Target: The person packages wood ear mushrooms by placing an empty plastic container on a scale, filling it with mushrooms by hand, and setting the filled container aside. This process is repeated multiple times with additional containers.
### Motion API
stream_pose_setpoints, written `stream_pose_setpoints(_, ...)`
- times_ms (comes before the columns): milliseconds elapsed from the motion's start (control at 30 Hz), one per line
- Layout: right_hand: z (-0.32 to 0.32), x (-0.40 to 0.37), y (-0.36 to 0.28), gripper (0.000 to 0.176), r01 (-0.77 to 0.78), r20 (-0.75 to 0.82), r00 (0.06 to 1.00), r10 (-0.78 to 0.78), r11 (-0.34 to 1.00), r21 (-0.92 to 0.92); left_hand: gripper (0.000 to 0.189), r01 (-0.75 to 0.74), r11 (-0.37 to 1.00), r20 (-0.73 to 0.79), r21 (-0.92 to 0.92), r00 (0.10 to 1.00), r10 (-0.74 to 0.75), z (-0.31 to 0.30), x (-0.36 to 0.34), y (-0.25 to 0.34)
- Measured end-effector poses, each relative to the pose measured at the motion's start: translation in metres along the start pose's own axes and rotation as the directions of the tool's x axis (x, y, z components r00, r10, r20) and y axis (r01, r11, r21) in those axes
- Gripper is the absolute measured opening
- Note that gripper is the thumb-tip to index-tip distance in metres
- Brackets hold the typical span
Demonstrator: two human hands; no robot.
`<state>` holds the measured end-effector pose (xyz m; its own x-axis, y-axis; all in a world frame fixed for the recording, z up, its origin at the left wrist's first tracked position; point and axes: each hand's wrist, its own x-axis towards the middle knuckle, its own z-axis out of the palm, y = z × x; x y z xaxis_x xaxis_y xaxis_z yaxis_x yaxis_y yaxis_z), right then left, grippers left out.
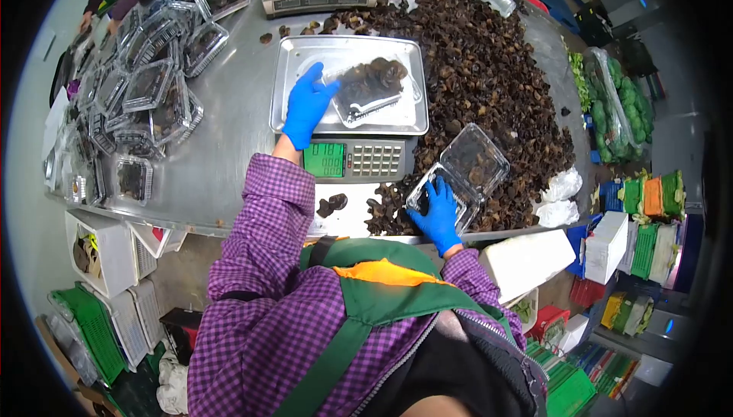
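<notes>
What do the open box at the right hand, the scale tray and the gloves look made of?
Open box: likely clear, glossy plastic; see-through with bright glints. Scale tray: probably smooth metal, given its silvery sheen. Gloves: perhaps thin, matte nitrile or latex; blue and close-fitting, exact material unclear.

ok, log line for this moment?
left grip: over scale tray, beside loaded container, contact unclear | right grip: at open clear container | dark pieces: heaped right of tray

A clear plastic box (360,96) holding a heap of dark brown, crinkled pieces (384,76) sits askew on a silvery tray (294,54); a second clear box (473,161), hinged open with both halves spread, lies slantwise, its farther half over the loose brown pile (485,58)
</notes>
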<state>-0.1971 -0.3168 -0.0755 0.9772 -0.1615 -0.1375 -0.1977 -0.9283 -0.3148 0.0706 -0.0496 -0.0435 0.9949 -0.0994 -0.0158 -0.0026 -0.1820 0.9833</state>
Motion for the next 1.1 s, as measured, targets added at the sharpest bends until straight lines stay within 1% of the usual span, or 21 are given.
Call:
stream_pose_setpoints(67,0.013,-0.004,0.004,0.080,0.040,-0.120,0.992,-0.039,0.999,0.009,0.081,-0.054,0.967,-0.021,0.250,0.998,0.061,0.004,0.003,-0.001)
stream_pose_setpoints(100,0.016,-0.006,0.002,0.079,0.042,-0.153,0.987,-0.041,0.999,0.001,0.093,-0.080,0.979,-0.026,0.187,0.996,0.087,0.010,0.016,-0.035)
stream_pose_setpoints(167,0.023,-0.007,0.005,0.079,0.051,-0.184,0.982,-0.051,0.999,-0.004,0.100,0.034,0.969,-0.004,0.243,0.999,-0.034,0.007,0.014,-0.015)
stream_pose_setpoints(233,0.024,-0.007,0.005,0.080,0.058,-0.190,0.980,-0.055,0.998,0.010,0.089,0.001,0.998,0.051,0.060,0.999,-0.004,0.005,0.018,-0.013)
stream_pose_setpoints(300,0.024,-0.008,0.004,0.081,0.048,-0.179,0.983,-0.045,0.999,0.012,0.062,-0.022,0.997,0.100,-0.077,0.995,0.029,0.010,0.025,-0.027)
stream_pose_setpoints(367,0.023,-0.008,0.002,0.083,0.041,-0.183,0.982,-0.042,0.999,-0.010,0.050,0.149,0.936,0.312,-0.318,0.949,-0.045,0.006,0.021,-0.015)
stream_pose_setpoints(400,0.024,-0.009,0.002,0.082,0.025,-0.180,0.983,-0.027,1.000,-0.011,0.046,0.066,0.956,0.165,-0.287,0.986,-0.018,0.005,0.007,0.006)
stream_pose_setpoints(500,0.025,-0.009,0.014,0.075,0.086,-0.175,0.981,-0.079,0.996,0.031,0.038,0.082,0.872,0.134,-0.482,0.991,-0.018,-0.011,-0.003,0.020)
stream_pose_setpoints(600,0.013,-0.011,0.028,0.053,0.253,-0.197,0.958,-0.209,0.939,0.233,0.038,0.078,0.922,-0.008,-0.380,0.996,-0.088,-0.064,0.006,0.036)
stream_pose_setpoints(667,-0.005,-0.018,0.027,0.044,0.153,-0.121,0.985,-0.121,0.940,0.304,0.020,-0.017,0.842,-0.118,-0.540,0.991,-0.056,-0.112,0.011,0.043)
stream_pose_setpoints(700,-0.013,-0.017,0.026,0.040,0.155,-0.166,0.981,-0.102,0.926,0.346,0.014,-0.134,0.761,-0.223,-0.635,0.975,-0.014,-0.136,0.019,0.045)
stream_pose_setpoints(733,-0.021,-0.017,0.023,0.037,0.154,-0.211,0.975,-0.076,0.909,0.386,0.010,-0.194,0.832,-0.248,-0.520,0.966,0.070,-0.172,0.024,0.055)
stream_pose_setpoints(767,-0.035,-0.011,0.008,0.034,0.127,-0.242,0.970,-0.005,0.863,0.489,0.019,-0.320,0.776,-0.393,-0.543,0.914,0.101,-0.205,0.035,0.049)
stream_pose_setpoints(800,-0.036,-0.006,0.015,0.031,0.161,-0.310,0.951,-0.020,0.886,0.434,0.028,-0.357,0.735,-0.475,-0.577,0.878,0.054,-0.224,0.033,0.090)
stream_pose_setpoints(867,-0.061,0.011,-0.006,0.029,0.126,-0.332,0.941,0.065,0.844,0.522,0.035,-0.477,0.546,-0.494,-0.689,0.860,0.128,-0.295,0.058,0.101)
stream_pose_setpoints(933,-0.073,0.024,-0.008,0.028,0.101,-0.320,0.942,0.104,0.819,0.564,0.038,-0.699,0.576,-0.809,-0.424,0.578,0.107,-0.366,0.086,0.094)
stream_pose_setpoints(967,-0.084,0.032,-0.022,0.028,0.137,-0.352,0.933,0.073,0.834,0.534,0.038,-0.696,0.582,-0.809,-0.420,0.578,0.108,-0.381,0.078,0.087)
stream_pose_setpoints(1000,-0.097,0.043,-0.039,0.028,0.167,-0.387,0.921,0.049,0.846,0.506,0.031,-0.520,0.854,-0.826,-0.001,0.482,0.292,-0.390,0.072,0.079)
stream_pose_setpoints(1033,-0.108,0.053,-0.054,0.027,0.255,-0.436,0.899,-0.049,0.866,0.431,0.025,-0.232,0.872,-0.741,0.430,0.461,0.488,-0.396,0.072,0.069)
stream_pose_setpoints(1067,-0.117,0.062,-0.065,0.027,0.319,-0.482,0.867,-0.125,0.882,0.346,0.027,-0.510,0.857,-0.726,0.077,0.561,0.399,-0.398,0.076,0.048)
stream_pose_setpoints(1100,-0.120,0.071,-0.075,0.026,0.362,-0.482,0.857,-0.179,0.876,0.318,0.035,-0.565,0.787,-0.691,-0.248,0.673,0.266,-0.397,0.078,0.028)
